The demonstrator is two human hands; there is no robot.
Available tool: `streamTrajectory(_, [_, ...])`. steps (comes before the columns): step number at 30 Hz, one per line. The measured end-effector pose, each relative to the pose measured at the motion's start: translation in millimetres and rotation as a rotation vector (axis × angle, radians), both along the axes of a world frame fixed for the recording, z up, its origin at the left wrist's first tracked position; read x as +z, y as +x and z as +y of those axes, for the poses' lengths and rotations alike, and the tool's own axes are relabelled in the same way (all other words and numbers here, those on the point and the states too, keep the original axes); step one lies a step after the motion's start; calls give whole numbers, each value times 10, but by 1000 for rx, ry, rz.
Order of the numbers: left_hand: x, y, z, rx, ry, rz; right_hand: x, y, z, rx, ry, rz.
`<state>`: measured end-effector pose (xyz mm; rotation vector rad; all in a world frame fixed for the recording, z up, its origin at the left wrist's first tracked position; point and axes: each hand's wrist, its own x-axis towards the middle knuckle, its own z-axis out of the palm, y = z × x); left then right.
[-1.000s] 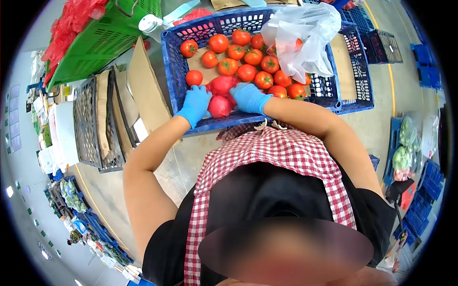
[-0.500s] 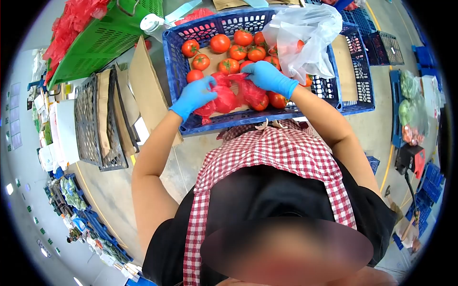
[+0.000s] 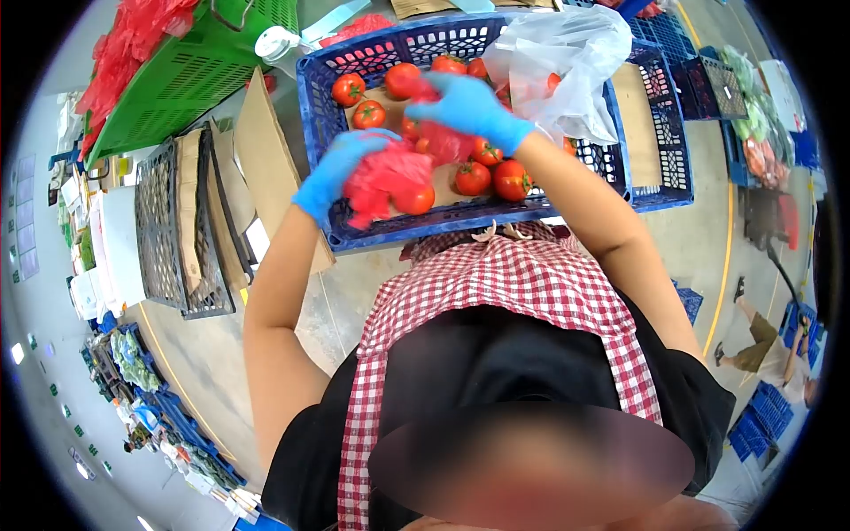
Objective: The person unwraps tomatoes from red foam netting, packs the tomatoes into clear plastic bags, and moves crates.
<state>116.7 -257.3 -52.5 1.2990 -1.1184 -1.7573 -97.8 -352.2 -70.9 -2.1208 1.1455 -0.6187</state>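
Note:
A blue crate (image 3: 381, 232) lined with cardboard holds several red tomatoes (image 3: 472, 178). My left hand (image 3: 341, 168), in a blue glove, grips crumpled red netting (image 3: 386, 181) over the crate's near left part. Beside that netting lies a tomato (image 3: 414, 200). Above the middle of the crate is my right hand (image 3: 474, 108), also gloved, with red film (image 3: 447, 144) at its blurred fingers; their grip cannot be made out. Clear plastic bags (image 3: 567, 71) cover the crate's far right part.
A green crate (image 3: 177, 93) with red bags (image 3: 133, 53) stands at the upper left. Cardboard (image 3: 270, 168) and a black crate (image 3: 168, 234) are left of the tomatoes. Another blue crate (image 3: 677, 164) adjoins on the right. A person (image 3: 770, 350) walks at far right.
My hands have opened out the red bundle and spread it apart. Tomatoes now show near its lower edge. My right hand has risen toward the crate's middle. The person at right has come into fuller view.

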Motion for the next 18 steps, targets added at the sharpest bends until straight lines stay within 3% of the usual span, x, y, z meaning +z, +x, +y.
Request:
streamTrajectory(2, [164, 295, -7, 220, 135, -78, -81, 271, 154, 243, -100, 270])
streamTrajectory(4, [366, 472, 32, 344, -17, -228, -315, 531, 319, 452, -194, 393])
streamTrajectory(6, [463, 532, 105, 417, -217, -322, -737, 669, 449, 495, -318, 340])
streamTrajectory(8, [517, 517, 208, 443, -462, -361, -855, 708, 478, 470, -208, 153])
streamTrajectory(11, [404, 479, 381, 534, -351, -112, -1127, 611, 461, 429, -92, 104])
streamTrajectory(14, [93, 286, 411, 485, -289, -29, -380, 438, 416, 323, 261, -137])
streamTrajectory(15, [159, 30, 412, 462, -294, 126, -234, 414, 442, 324, 420, -366])
streamTrajectory(16, [-141, -19, 276, 412, -269, 307, -147, 432, 440, 362, 284, -459])
streamTrajectory(17, [212, -345, 431, 356, -200, 580, -68, 476, 426, 402, 143, -553])
streamTrajectory(18, [28, -360, 464, 361, -89, 717, 43, 520, 410, 443, -6, -650])
